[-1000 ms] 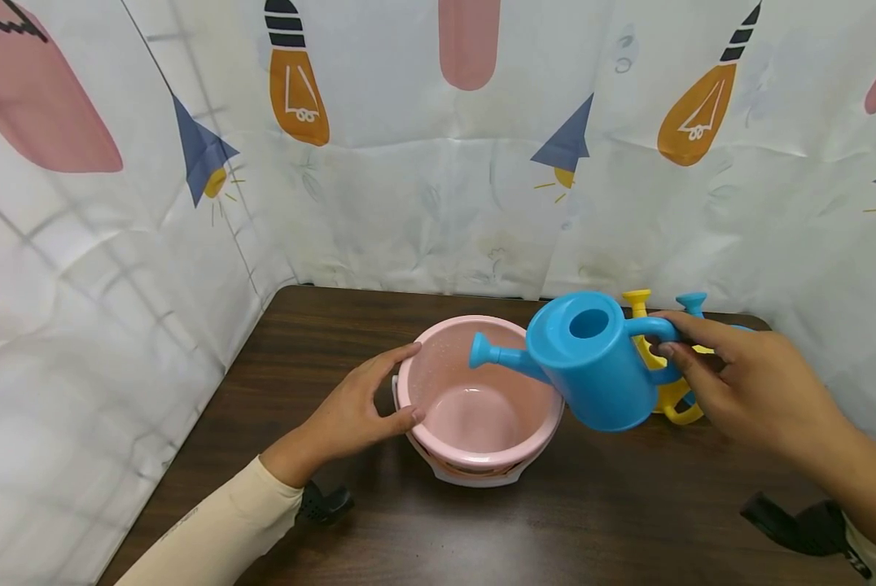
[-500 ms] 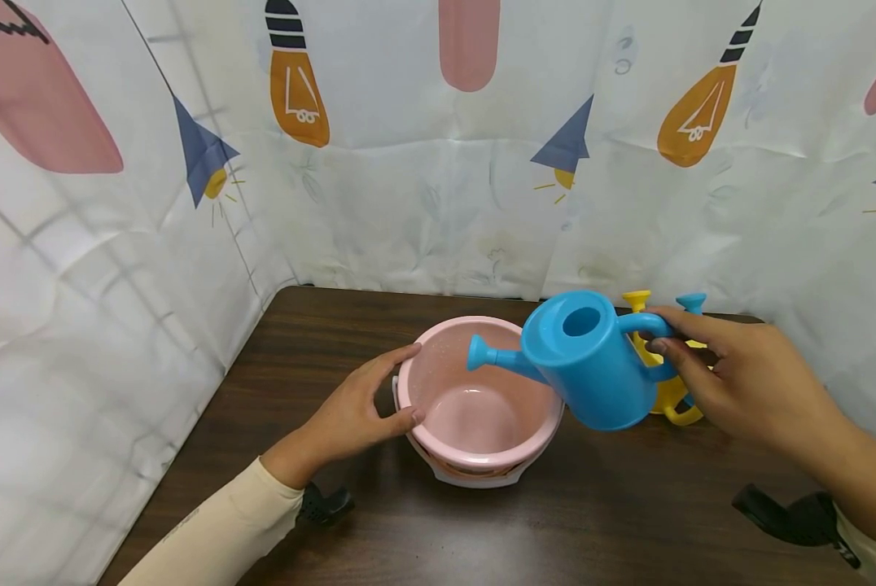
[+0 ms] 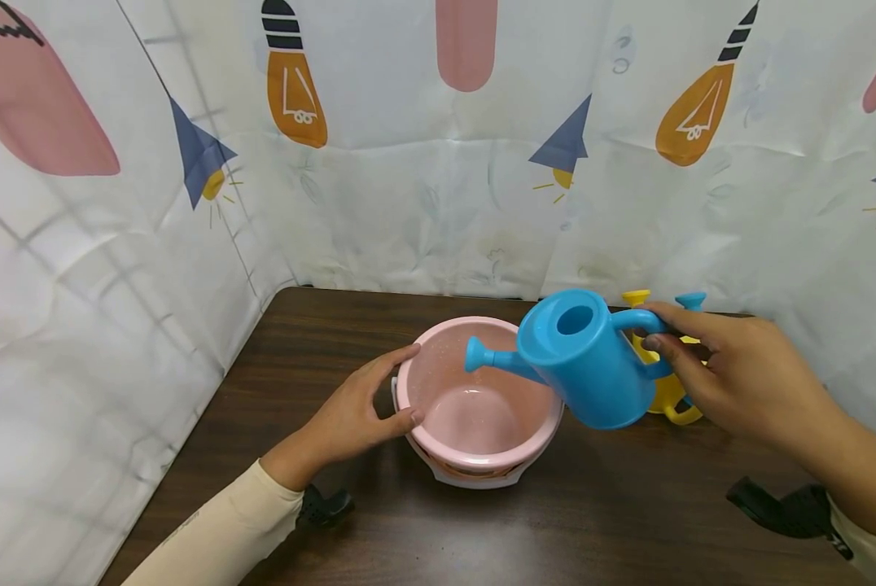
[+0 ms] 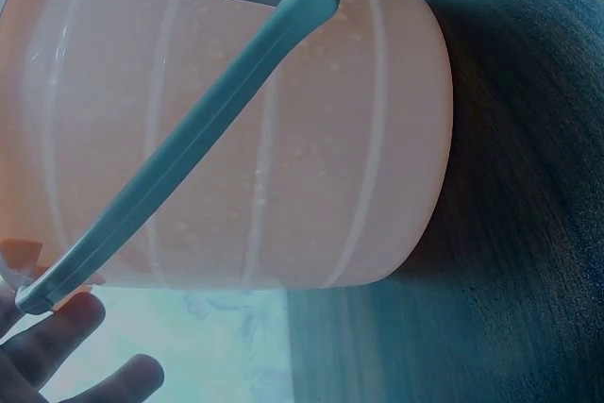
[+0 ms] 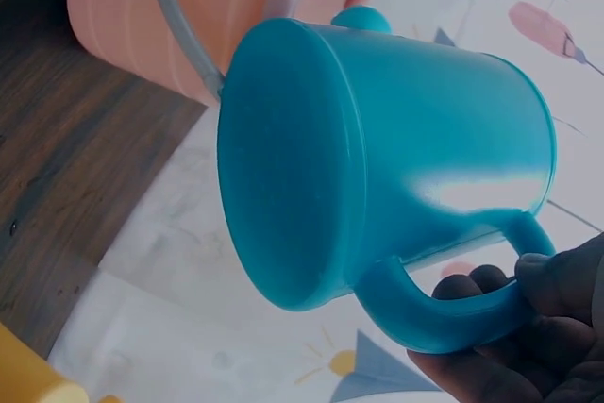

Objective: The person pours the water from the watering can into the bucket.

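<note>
My right hand holds a blue watering can by its loop handle, thumb and fingers wrapped around it. The can tilts left, its spout over the opening of a pink bucket. No water stream is visible. My left hand rests against the bucket's left rim, thumb and forefinger spread with their tips on the edge. In the left wrist view, two fairly straight fingers show beside the bucket's handle; the thumb is out of sight there. Droplets speckle the bucket's inner wall.
A yellow watering can stands behind my right hand, partly hidden, and another blue spout rises beside it. A patterned white cloth hangs behind and left of the dark wooden table.
My right hand has shifted slightly left with the blue watering can, bringing its spout a bit farther over the bucket. My left hand and the bucket look still.
</note>
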`<state>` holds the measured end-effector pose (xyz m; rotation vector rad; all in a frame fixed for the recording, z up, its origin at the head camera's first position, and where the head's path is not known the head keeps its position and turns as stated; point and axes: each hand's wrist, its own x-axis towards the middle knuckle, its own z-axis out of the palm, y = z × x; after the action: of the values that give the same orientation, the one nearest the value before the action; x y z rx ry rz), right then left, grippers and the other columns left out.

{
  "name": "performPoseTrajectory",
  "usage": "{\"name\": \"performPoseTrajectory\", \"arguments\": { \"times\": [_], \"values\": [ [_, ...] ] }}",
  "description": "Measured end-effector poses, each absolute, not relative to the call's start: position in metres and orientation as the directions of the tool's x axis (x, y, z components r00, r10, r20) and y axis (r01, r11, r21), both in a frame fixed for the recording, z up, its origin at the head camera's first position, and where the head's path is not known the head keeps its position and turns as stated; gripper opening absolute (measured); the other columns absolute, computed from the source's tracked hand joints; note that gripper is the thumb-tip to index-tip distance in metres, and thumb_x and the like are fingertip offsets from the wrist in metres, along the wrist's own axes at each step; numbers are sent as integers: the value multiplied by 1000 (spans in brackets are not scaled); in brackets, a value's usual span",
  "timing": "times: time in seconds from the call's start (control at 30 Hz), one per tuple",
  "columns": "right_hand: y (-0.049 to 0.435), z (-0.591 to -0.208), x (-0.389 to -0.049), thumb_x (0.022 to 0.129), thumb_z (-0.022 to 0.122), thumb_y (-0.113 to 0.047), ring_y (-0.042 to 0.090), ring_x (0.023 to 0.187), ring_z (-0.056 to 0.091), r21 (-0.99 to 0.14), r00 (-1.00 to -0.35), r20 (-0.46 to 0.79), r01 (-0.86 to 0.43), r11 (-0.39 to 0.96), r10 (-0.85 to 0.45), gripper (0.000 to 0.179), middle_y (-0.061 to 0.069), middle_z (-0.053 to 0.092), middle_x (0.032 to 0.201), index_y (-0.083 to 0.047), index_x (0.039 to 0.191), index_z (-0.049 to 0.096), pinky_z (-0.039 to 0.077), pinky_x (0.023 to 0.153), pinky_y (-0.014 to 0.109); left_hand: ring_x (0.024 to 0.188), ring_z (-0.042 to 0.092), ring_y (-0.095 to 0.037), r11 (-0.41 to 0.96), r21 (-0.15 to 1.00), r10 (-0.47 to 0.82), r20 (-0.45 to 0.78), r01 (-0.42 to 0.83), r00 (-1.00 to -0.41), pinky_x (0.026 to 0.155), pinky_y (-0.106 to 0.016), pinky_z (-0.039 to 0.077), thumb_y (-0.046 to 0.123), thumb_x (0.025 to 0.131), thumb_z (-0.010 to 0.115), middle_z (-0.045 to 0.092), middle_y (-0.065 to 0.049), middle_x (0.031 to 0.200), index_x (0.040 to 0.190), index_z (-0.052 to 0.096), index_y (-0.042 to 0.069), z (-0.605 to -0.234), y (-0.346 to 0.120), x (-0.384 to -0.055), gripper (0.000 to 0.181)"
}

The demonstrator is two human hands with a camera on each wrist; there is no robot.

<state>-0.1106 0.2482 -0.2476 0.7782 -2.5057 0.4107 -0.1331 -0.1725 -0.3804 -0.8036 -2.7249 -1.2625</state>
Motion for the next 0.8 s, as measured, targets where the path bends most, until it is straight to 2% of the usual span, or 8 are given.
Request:
{"name": "performPoseTrajectory", "arguments": {
  "times": [0.17,0.4,0.57,0.8],
  "values": [
    [247,-247,-111,79,80,8,27,63,68,-154,-742,510,-577,802,-436,48,16,75,88,10,125,67,52,50,35,144,38,-26,537,707,437,233,460,-869,110,-58,35,46,89,75,41,1,158,159,37,29,-381,-172,-133,81],
    [246,-246,-111,79,80,8,29,67,70,-164,-746,507,-576,801,-432,48,14,75,88,9,125,67,55,53,38,144,38,-26,534,710,437,233,459,-869,110,-59,35,45,90,75,40,1,158,159,37,30,-381,-173,-132,81],
    [246,-247,-112,79,81,6,23,63,66,-153,-745,502,-576,803,-438,48,11,73,82,10,125,67,52,52,35,144,38,-25,532,710,438,236,462,-867,110,-57,35,44,90,75,40,1,158,159,37,29,-381,-173,-132,81],
    [245,-246,-111,78,80,10,33,70,72,-180,-745,498,-589,788,-444,49,18,75,90,12,125,66,57,55,45,144,38,-25,526,713,437,241,464,-866,110,-57,35,44,89,75,40,1,158,159,37,29,-381,-173,-132,81]
  ]
}}
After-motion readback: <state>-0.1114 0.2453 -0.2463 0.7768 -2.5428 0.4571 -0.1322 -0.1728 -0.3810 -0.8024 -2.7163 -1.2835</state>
